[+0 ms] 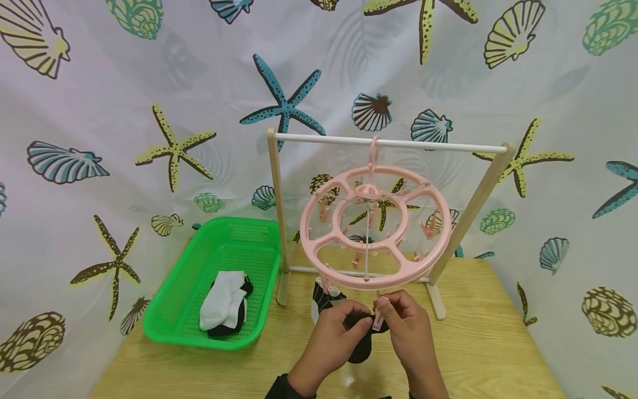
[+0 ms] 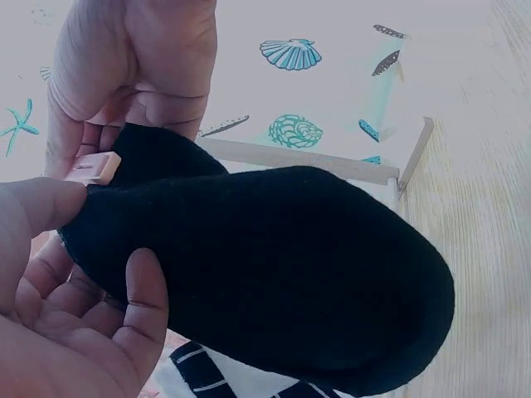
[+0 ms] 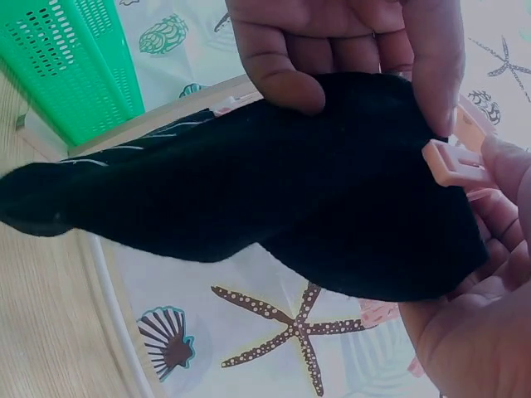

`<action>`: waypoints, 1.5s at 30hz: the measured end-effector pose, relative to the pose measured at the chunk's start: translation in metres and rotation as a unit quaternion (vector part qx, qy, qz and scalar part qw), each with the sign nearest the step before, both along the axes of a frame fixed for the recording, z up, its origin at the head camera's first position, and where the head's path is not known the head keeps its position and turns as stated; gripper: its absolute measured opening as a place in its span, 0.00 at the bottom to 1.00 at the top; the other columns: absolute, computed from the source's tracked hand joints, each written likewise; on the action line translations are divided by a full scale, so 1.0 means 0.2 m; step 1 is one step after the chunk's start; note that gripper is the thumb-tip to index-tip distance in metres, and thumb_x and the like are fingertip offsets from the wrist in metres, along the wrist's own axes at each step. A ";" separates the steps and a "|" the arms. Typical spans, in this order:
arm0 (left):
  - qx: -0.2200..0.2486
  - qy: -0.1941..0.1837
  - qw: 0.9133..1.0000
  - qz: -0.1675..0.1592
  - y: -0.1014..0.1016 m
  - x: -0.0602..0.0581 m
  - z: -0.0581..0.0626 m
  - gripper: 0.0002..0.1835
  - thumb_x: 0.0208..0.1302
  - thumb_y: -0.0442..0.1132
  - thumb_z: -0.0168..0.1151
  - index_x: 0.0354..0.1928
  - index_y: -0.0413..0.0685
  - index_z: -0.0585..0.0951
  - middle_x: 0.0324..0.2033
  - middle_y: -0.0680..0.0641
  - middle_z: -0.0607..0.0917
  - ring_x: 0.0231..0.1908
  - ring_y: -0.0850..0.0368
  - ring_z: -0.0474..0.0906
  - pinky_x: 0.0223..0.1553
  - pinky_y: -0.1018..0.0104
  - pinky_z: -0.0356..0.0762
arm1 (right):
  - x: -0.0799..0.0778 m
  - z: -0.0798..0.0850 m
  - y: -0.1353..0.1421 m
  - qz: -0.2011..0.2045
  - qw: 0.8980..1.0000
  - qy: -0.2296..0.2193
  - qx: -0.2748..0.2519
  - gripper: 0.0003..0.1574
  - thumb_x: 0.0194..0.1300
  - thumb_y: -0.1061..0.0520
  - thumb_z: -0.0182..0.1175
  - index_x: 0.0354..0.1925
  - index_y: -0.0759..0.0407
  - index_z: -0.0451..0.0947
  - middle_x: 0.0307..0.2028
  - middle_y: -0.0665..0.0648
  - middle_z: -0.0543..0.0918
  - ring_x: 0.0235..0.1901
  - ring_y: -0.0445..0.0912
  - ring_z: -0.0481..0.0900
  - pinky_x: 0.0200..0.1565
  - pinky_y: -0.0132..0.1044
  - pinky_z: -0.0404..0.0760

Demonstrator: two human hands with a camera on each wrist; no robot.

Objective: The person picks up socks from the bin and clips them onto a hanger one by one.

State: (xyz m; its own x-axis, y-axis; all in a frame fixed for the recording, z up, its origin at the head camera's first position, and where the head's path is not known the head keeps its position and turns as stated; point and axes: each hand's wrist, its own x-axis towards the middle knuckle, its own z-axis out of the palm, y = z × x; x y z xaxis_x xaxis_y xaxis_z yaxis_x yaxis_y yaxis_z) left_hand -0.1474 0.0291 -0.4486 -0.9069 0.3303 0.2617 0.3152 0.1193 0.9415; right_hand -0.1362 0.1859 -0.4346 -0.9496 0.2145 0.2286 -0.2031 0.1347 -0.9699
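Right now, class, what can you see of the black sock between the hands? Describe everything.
The black sock is plain, soft-looking cloth, limp, with a rounded end hanging below the left hand, which pinches it near an edge. The right hand holds a pink clothespin whose tip overlaps the sock's edge; whether it clamps is unclear. The sock is held above the table, lower than the pink round hanger.

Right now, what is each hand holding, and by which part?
The left hand pinches the black sock at its edge, beside the pink clip; the right hand grips that clip's upper end.
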 end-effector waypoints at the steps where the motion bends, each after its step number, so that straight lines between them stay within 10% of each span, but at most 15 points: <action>1: 0.002 0.003 1.000 -0.002 0.00 0.00 0.00 0.07 0.69 0.41 0.64 0.44 0.48 0.85 0.38 0.54 0.86 0.36 0.64 0.81 0.36 0.69 0.78 | 0.00 0.00 0.00 0.000 1.000 0.001 0.002 0.09 0.70 0.60 0.62 0.36 0.67 0.79 0.29 0.57 0.83 0.26 0.44 0.78 0.29 0.36 0.79; 13: 0.024 0.004 1.000 -0.003 -0.02 0.00 -0.01 0.06 0.70 0.42 0.63 0.44 0.50 0.84 0.39 0.52 0.86 0.37 0.62 0.81 0.34 0.68 0.78 | 0.02 0.01 0.00 0.044 0.999 0.012 0.028 0.11 0.67 0.67 0.63 0.47 0.68 0.81 0.36 0.57 0.82 0.31 0.42 0.80 0.32 0.36 0.81; 19: -0.011 0.065 0.996 0.066 -0.03 -0.01 -0.01 0.06 0.67 0.43 0.65 0.41 0.49 0.84 0.37 0.54 0.85 0.38 0.60 0.81 0.32 0.69 0.78 | 0.02 0.01 -0.01 0.040 0.999 0.002 0.021 0.09 0.68 0.64 0.62 0.45 0.68 0.80 0.35 0.55 0.83 0.30 0.43 0.80 0.32 0.37 0.81; 22: -0.030 0.172 0.975 0.136 -0.04 -0.02 -0.02 0.03 0.63 0.38 0.69 0.36 0.50 0.83 0.34 0.53 0.83 0.35 0.58 0.79 0.31 0.68 0.77 | 0.02 0.00 -0.01 0.036 0.999 0.001 0.020 0.09 0.69 0.64 0.62 0.46 0.68 0.80 0.36 0.54 0.84 0.31 0.44 0.80 0.33 0.37 0.80; 26: -0.058 0.308 0.926 0.209 -0.06 -0.05 0.01 0.07 0.57 0.34 0.71 0.36 0.49 0.82 0.38 0.49 0.80 0.35 0.54 0.73 0.33 0.64 0.73 | 0.02 0.00 -0.01 0.037 0.999 0.005 0.017 0.10 0.69 0.63 0.61 0.47 0.69 0.80 0.37 0.54 0.84 0.32 0.44 0.81 0.34 0.36 0.81; 31: -0.119 0.353 0.899 0.230 -0.08 -0.09 0.09 0.14 0.58 0.40 0.73 0.46 0.46 0.83 0.51 0.42 0.76 0.49 0.47 0.69 0.39 0.55 0.73 | 0.02 -0.01 0.00 0.035 0.999 0.007 0.014 0.11 0.70 0.63 0.61 0.48 0.69 0.80 0.36 0.54 0.84 0.32 0.43 0.80 0.33 0.36 0.80; 45: -0.181 0.312 0.914 0.188 -0.06 -0.14 0.16 0.14 0.62 0.49 0.71 0.43 0.49 0.84 0.54 0.43 0.74 0.56 0.43 0.67 0.49 0.50 0.75 | 0.01 -0.01 0.01 0.045 0.999 0.005 0.007 0.13 0.70 0.62 0.61 0.50 0.69 0.79 0.35 0.56 0.80 0.30 0.44 0.78 0.32 0.37 0.80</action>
